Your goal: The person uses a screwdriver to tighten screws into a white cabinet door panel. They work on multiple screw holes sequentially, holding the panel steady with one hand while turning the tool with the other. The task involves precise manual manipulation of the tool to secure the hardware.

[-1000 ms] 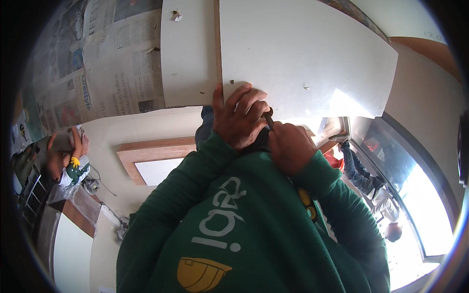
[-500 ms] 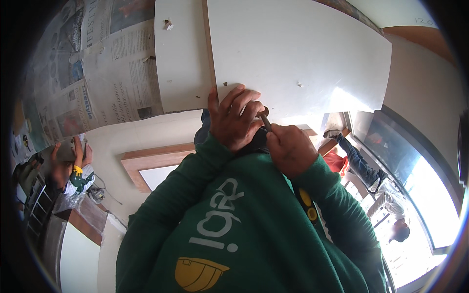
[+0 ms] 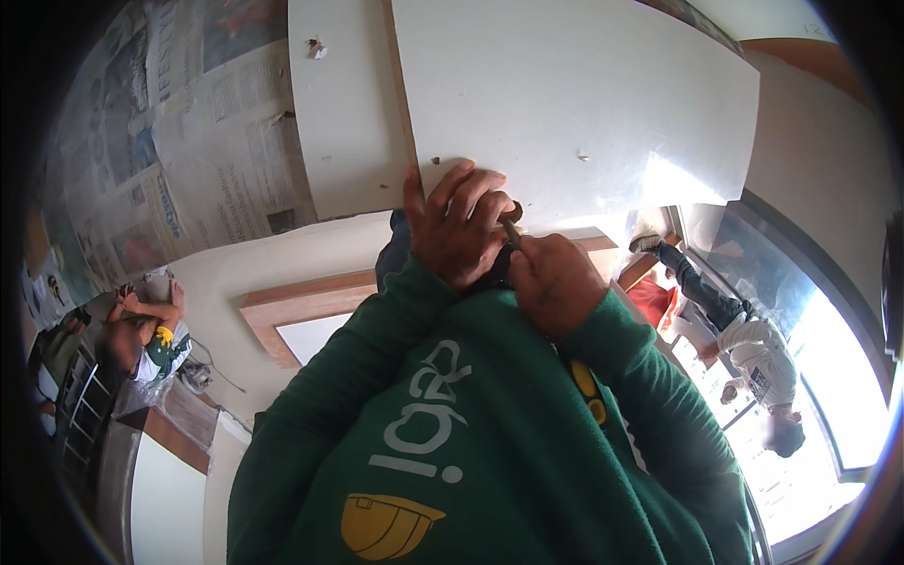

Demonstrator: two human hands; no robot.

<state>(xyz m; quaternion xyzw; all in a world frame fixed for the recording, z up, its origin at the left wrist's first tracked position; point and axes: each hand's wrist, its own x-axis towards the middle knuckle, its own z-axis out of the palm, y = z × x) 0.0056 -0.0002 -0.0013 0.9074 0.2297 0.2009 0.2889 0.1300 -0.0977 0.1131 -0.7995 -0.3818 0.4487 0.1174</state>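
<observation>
Where the white panel (image 3: 584,104) ends: at 12 o'clock, a small brown round patch (image 3: 515,209) is seen along its near edge, hard by the work.
Slim dark tool (image 3: 510,232): just short of the panel's edge, it is gripped by the right hand (image 3: 557,282), its long axis angled toward 11 o'clock, with its far end set at the brown patch.
Right fist: fingers are closed about the tool, which is presented between 10 and 11 o'clock from the knuckles; of the two hands, this one is nearer.
Left hand (image 3: 459,221): fingers are splayed over the panel's edge, the tool just beside at 3 o'clock; whether anything is pinched beneath the palm cannot be told.
Newsprint (image 3: 226,160): at 10 o'clock, a surface is covered by printed sheets, bordered by a narrower white board (image 3: 344,113).
Bright window (image 3: 838,348): between 3 and 4 o'clock, a co-worker in a pale top (image 3: 758,353) is framed beside it.
</observation>
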